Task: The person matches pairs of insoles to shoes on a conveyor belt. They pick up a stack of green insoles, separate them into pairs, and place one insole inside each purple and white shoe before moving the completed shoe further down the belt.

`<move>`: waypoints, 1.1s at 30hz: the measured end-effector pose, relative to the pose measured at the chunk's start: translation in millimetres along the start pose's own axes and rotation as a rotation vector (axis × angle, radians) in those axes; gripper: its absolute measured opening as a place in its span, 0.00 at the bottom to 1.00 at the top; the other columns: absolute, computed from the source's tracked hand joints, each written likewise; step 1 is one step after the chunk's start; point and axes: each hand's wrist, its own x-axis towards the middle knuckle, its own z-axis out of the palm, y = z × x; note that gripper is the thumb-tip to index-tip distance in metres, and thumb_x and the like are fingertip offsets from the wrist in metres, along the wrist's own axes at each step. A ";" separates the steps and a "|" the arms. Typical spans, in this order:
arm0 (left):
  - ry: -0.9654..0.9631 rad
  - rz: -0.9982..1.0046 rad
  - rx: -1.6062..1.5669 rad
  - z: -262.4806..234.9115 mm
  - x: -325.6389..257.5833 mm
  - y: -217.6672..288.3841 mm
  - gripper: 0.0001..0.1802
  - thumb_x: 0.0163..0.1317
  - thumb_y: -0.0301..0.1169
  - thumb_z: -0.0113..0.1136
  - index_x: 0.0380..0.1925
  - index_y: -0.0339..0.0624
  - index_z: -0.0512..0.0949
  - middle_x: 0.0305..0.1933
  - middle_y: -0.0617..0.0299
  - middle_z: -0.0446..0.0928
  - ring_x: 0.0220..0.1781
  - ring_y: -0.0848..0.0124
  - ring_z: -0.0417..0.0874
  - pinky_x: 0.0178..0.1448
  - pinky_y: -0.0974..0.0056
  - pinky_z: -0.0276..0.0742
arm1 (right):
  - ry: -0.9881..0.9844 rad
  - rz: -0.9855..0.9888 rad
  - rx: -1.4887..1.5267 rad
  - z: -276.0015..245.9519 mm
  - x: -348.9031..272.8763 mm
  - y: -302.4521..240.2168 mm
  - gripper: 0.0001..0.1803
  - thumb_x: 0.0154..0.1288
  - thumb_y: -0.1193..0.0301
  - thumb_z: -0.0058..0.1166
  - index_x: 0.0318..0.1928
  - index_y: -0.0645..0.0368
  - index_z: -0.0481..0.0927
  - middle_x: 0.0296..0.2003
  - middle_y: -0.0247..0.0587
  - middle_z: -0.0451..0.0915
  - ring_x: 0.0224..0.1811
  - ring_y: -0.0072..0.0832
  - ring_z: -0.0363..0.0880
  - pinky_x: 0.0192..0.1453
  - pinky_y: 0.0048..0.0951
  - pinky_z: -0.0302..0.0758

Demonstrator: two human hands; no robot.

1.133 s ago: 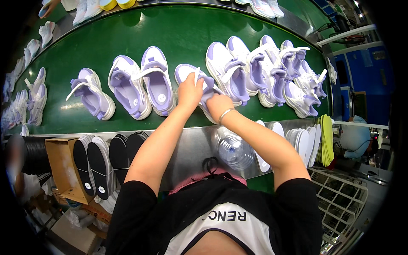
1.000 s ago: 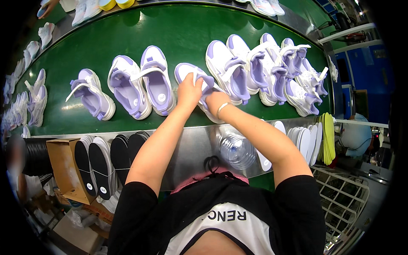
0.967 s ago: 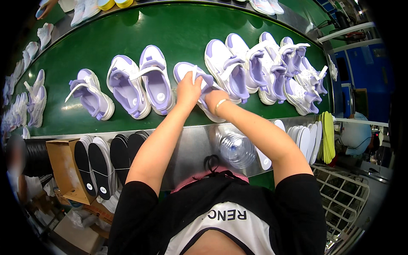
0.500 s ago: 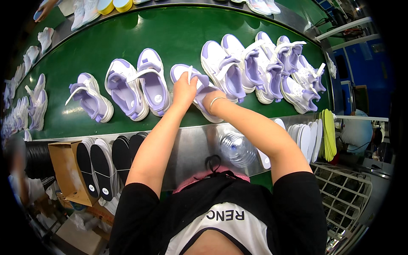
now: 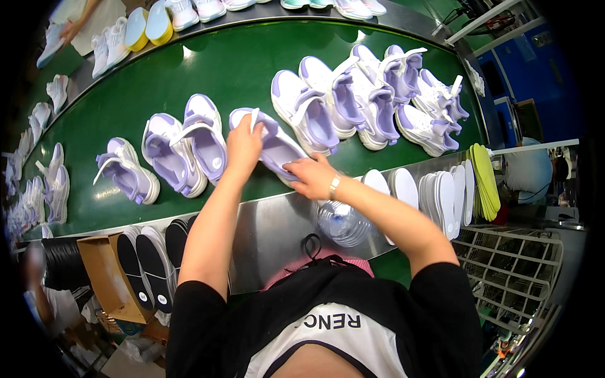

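A white and lilac sneaker (image 5: 275,142) lies on the green surface in front of me, toe pointing away and its opening toward me. My left hand (image 5: 243,150) is closed on its front part, at the tongue and white strap. At the heel, the fingers of my right hand (image 5: 313,176) curl over the collar and grip it. The lilac inside of the sneaker shows between my hands. Left of it stand matching sneakers (image 5: 205,135), and more sneakers (image 5: 302,107) cluster to its right with their straps raised.
A steel ledge (image 5: 265,233) runs along the near edge. On it are a clear plastic container (image 5: 343,222), white insoles (image 5: 435,198) and yellow insoles (image 5: 483,183). Black insoles (image 5: 151,264) stand beside a cardboard box (image 5: 108,277) at left. A wire rack (image 5: 510,271) is at lower right.
My right hand has come out of the sneaker's opening and now grips its heel collar. My left hand stays on the front part. The whole view has shifted a little.
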 end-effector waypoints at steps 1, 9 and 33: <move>0.002 0.009 0.075 -7.0 3.6 4.0 0.11 0.53 0.33 0.50 0.36 0.42 0.70 0.28 0.45 0.74 0.33 0.48 0.74 0.36 0.52 0.67 | 0.375 -0.143 0.092 -1.1 -17.5 4.9 0.19 0.51 0.65 0.47 0.44 0.58 0.70 0.37 0.44 0.75 0.40 0.38 0.73 0.51 0.45 0.57; -0.069 0.201 0.493 -31.0 51.6 11.5 0.16 0.49 0.27 0.52 0.40 0.39 0.69 0.38 0.46 0.72 0.41 0.51 0.72 0.43 0.54 0.67 | 0.322 0.727 0.020 31.0 -202.0 77.8 0.23 0.47 0.63 0.55 0.43 0.60 0.69 0.42 0.48 0.71 0.44 0.43 0.68 0.46 0.37 0.66; -0.241 -0.232 -0.382 101.8 30.8 -1.3 0.20 0.55 0.38 0.49 0.39 0.31 0.71 0.34 0.50 0.75 0.36 0.64 0.75 0.42 0.65 0.67 | 0.107 0.034 -0.555 -63.0 -64.0 60.2 0.03 0.42 0.73 0.50 0.20 0.58 0.74 0.26 0.38 0.69 0.27 0.32 0.71 0.28 0.31 0.72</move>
